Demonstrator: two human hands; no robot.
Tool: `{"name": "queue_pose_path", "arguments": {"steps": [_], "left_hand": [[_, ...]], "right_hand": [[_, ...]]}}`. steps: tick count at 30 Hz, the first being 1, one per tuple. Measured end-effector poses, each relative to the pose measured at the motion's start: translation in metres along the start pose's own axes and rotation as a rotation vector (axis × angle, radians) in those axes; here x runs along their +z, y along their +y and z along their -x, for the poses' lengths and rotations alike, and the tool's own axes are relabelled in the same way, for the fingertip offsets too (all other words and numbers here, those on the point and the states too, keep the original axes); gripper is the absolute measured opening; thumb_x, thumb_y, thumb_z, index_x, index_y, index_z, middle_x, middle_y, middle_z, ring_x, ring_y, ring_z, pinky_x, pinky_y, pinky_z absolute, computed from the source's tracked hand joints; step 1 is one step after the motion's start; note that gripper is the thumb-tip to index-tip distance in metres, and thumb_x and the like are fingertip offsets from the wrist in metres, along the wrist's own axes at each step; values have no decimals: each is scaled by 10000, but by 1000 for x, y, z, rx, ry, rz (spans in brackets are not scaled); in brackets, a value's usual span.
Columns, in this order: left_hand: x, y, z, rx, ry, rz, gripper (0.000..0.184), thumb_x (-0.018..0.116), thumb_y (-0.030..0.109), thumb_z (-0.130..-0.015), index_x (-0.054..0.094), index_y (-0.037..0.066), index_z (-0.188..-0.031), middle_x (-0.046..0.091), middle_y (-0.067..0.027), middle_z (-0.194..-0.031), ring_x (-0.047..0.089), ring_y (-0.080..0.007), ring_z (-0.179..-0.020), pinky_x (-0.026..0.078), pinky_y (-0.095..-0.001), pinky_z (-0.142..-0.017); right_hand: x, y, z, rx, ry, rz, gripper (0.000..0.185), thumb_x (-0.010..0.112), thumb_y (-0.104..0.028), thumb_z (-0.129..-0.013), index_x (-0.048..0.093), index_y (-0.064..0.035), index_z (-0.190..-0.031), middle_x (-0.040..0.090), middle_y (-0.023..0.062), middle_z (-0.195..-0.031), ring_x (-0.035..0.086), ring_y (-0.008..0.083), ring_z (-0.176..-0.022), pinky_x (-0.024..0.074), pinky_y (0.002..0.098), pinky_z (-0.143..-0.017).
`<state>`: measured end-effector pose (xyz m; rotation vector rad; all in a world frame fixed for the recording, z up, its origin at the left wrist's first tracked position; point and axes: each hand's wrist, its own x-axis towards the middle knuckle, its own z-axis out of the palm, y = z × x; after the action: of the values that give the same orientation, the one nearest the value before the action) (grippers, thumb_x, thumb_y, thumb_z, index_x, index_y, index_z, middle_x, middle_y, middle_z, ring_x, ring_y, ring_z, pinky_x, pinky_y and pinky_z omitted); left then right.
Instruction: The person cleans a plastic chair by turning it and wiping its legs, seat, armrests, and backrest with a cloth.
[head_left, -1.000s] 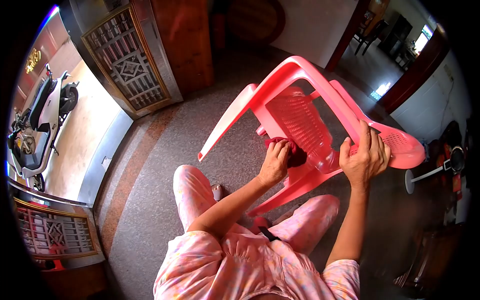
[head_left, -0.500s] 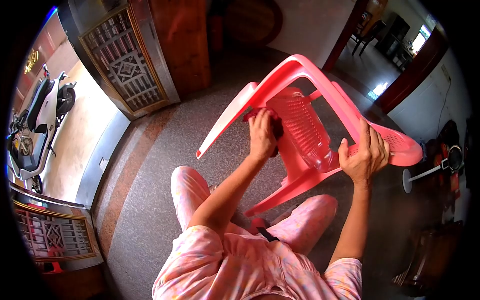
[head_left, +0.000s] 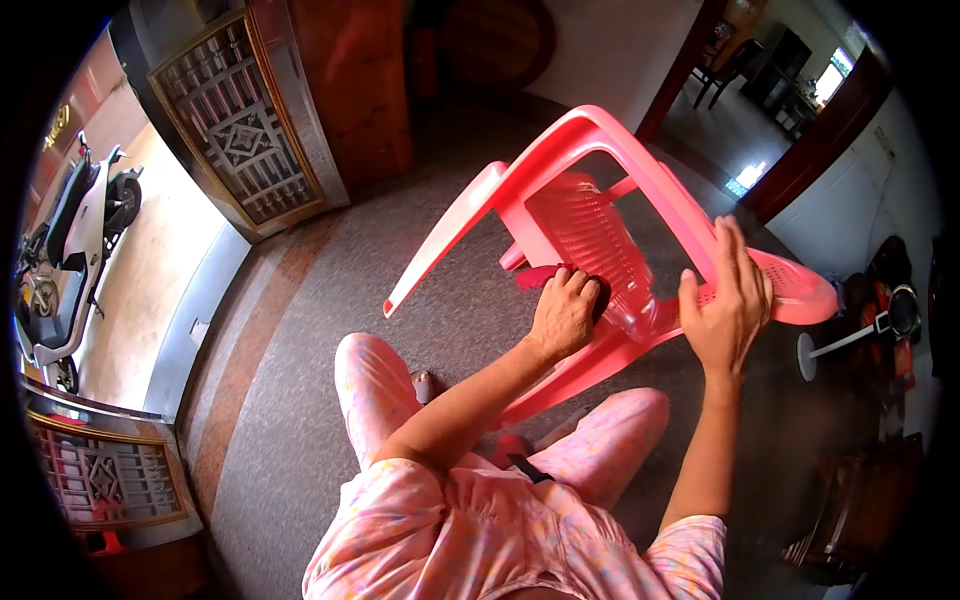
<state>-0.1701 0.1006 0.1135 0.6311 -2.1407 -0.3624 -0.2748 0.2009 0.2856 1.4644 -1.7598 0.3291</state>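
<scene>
A pink plastic armchair (head_left: 690, 225) is tipped over in front of my knees, its ribbed seat (head_left: 600, 245) facing left and its perforated backrest (head_left: 795, 285) pointing right. My left hand (head_left: 568, 312) is closed on a bunched dark red cloth (head_left: 537, 277), pressing it to the chair near the seat's lower edge. Against the backrest side lies my right hand (head_left: 730, 295), fingers stretched upward and thumb apart. Its palm side and exact contact with the chair are hidden.
Grey speckled floor (head_left: 290, 350) surrounds me. A doorway on the left shows a parked scooter (head_left: 85, 250) outside, beside a metal-grille door (head_left: 240, 130). On the right stands a white-based stand (head_left: 808, 357) near dark clutter. Another room with a chair (head_left: 722, 75) opens behind.
My left hand has moved down and right with the cloth, along the chair. My right hand's fingers have straightened from their bent hold on the backrest. The chair has barely shifted.
</scene>
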Motion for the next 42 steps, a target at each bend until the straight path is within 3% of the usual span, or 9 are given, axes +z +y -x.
{"name": "queue_pose_path", "arguments": {"steps": [3, 5, 19, 21, 24, 27, 32, 36, 42], "left_hand": [[0, 3, -6, 4, -44, -17, 213, 571, 95, -633, 544, 22, -832, 511, -121, -845, 465, -289, -799, 400, -368, -684], [-1, 4, -5, 4, -52, -28, 205, 569, 101, -635, 544, 24, -823, 509, -120, -834, 465, -288, -801, 400, -369, -684], [17, -4, -4, 60, 71, 17, 238, 529, 72, -648, 529, 14, -879, 501, -139, -892, 460, -308, -808, 405, -397, -693], [3, 2, -12, -60, 75, 194, 171, 547, 23, -681, 550, -15, -848, 540, -157, -828, 499, -332, -796, 418, -392, -727], [-2, -2, -24, -579, 180, 807, 125, 539, 3, -771, 548, -10, -894, 579, -151, -907, 562, -252, -858, 434, -314, -776], [-22, 5, -62, -418, 540, 926, 148, 528, 14, -830, 490, -13, -971, 552, -77, -850, 513, -140, -822, 425, -262, -754], [-46, 17, -127, -349, 735, 829, 177, 528, 91, -863, 484, -18, -995, 535, -52, -875, 495, -101, -754, 431, -232, -684], [-15, 19, -139, -250, 773, 537, 135, 503, 73, -860, 514, -15, -962, 552, -81, -794, 526, -155, -713, 431, -278, -666], [-3, 72, -106, -44, 645, 547, 269, 483, -83, -768, 484, -20, -1029, 488, -166, -1016, 518, -289, -881, 434, -334, -770]], "right_hand": [[-20, 19, -1, 9, 237, -345, 484, 565, -138, -752, 470, 11, -1202, 517, 164, -1194, 488, 341, -1090, 339, 399, -941], [-33, 48, 10, 10, 253, -62, 401, 542, -156, -794, 514, 19, -1154, 535, 162, -1167, 499, 339, -1068, 351, 390, -926], [8, 126, 37, 128, 289, -294, 168, 462, -106, -816, 591, -4, -778, 586, 88, -785, 499, 259, -793, 371, 345, -755], [9, 125, 39, 149, 320, -298, 159, 462, -95, -803, 588, -9, -759, 581, 81, -767, 491, 254, -781, 367, 338, -746], [9, 124, 39, 149, 324, -290, 156, 464, -92, -796, 590, -12, -748, 583, 82, -766, 492, 252, -782, 369, 339, -748], [8, 123, 39, 160, 323, -292, 152, 467, -92, -796, 591, -15, -752, 583, 81, -767, 494, 252, -785, 368, 343, -751], [4, 114, 37, 147, 338, -294, 122, 483, -91, -781, 585, -35, -744, 586, 64, -761, 496, 246, -785, 367, 342, -751], [1, 109, 37, 181, 323, -316, 99, 488, -79, -756, 578, -42, -738, 582, 57, -753, 486, 246, -788, 368, 344, -749], [4, 109, 36, 197, 356, -354, 91, 488, -69, -736, 575, -43, -726, 577, 53, -744, 473, 252, -784, 374, 344, -746]]}}
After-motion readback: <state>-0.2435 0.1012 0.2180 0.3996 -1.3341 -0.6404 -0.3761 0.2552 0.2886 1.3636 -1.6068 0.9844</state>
